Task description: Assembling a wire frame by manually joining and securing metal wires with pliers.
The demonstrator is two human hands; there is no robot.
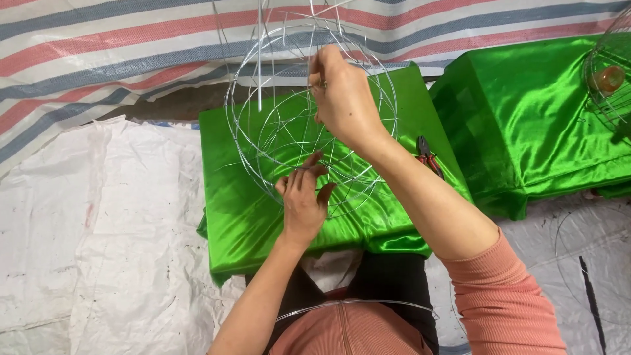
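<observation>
We judge the wire frame [309,118] mostly formed, yet both grips, left hand [303,197] and right hand [342,95], pinch loose wires.

Both hands on wire frame [289,125] over green cloth [230,210]: left hand [303,197] low, right hand [342,98] high.

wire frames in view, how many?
2. One round wire frame held over the near green-covered table by both hands; a second frame at the right edge on the far green table, cut off. More may be out of view.
</observation>
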